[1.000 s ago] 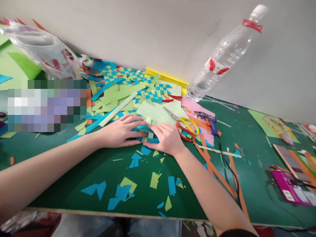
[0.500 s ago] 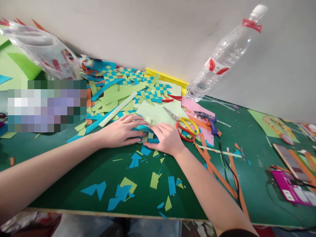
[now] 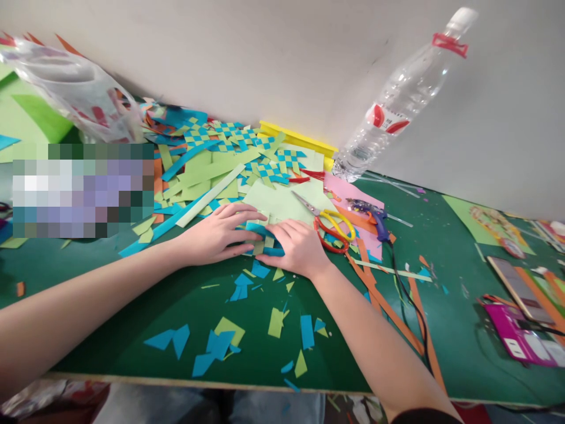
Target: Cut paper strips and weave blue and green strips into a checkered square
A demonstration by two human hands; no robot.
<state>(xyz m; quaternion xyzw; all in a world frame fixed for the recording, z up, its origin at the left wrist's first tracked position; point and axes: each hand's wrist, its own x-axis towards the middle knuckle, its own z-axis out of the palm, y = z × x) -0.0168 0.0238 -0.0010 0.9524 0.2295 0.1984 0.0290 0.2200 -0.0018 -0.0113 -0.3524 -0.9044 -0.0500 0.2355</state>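
Between my hands is a small piece of woven paper strips point(image 3: 258, 245), blue and light green, lying near the table's middle. My left hand point(image 3: 216, 234) holds its left side, with the fingers slightly fanned across the strips and the thumb at the near edge. From the right, my right hand point(image 3: 296, 244) grips the other side with bent fingers and its thumb at the near edge. Parts of the weave are hidden under both hands. Scissors point(image 3: 335, 227) with red and yellow handles lie just beyond my right hand.
Behind my hands are woven checkered pieces point(image 3: 269, 172) and loose strips. Blue and green scraps point(image 3: 220, 344) lie towards the front edge. To the right are a glue gun point(image 3: 373, 219) with a cord and a purple box point(image 3: 514, 335). A plastic bottle point(image 3: 397, 106) leans against the wall.
My hands stay in almost the same place on the woven paper strips. The left fingers have shifted very slightly, and a little more of the blue strip shows.
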